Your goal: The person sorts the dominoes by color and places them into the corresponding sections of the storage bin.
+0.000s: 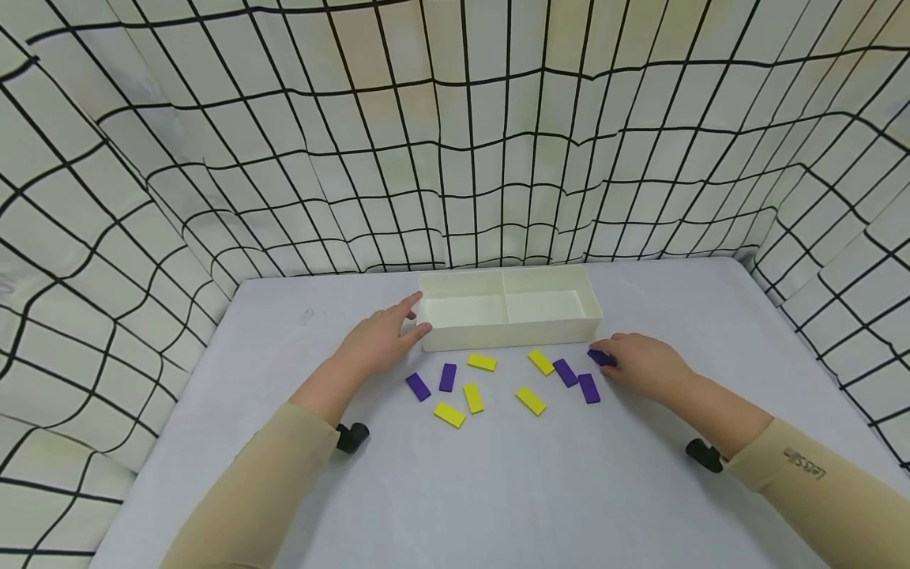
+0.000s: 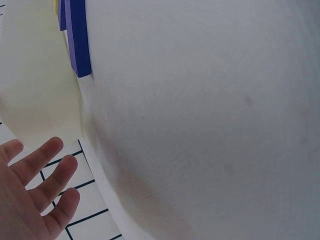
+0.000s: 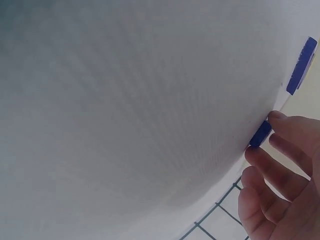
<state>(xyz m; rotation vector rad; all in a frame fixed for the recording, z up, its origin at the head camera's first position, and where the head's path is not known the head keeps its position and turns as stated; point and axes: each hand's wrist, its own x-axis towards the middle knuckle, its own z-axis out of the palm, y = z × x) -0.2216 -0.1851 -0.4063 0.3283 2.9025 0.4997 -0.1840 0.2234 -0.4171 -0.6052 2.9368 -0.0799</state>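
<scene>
At the far left, a person's beige fabric sleeve [image 1: 245, 482] reaches over the table covered with white cloth [image 1: 512, 498], and a small black device [image 1: 351, 437] is at this wrist. The left hand [image 1: 377, 338] is released, with its fingers spread and holding nothing, at the left end of a long white rectangular box with two compartments [image 1: 465, 338]; I cannot tell whether the fingertips touch it. The box stands near the back edge of the table, before a white wall with a black grid of lines [image 1: 483, 174].

In front of the box, from the left, lie two flat purple rectangular tiles [image 1: 418, 386], well apart from the others of their colour. Next come three flat yellow rectangular tiles [image 1: 449, 415], and then two more yellow ones [image 1: 530, 401]. To the right of these are two further purple tiles [image 1: 588, 388], lying near each other.

Near the front right corner of the box, the right hand [image 1: 648, 367] pinches another purple tile [image 1: 603, 358] between the thumb and a finger, low by the cloth. Behind it follows the right sleeve, which is beige with dark lettering [image 1: 806, 464].
</scene>
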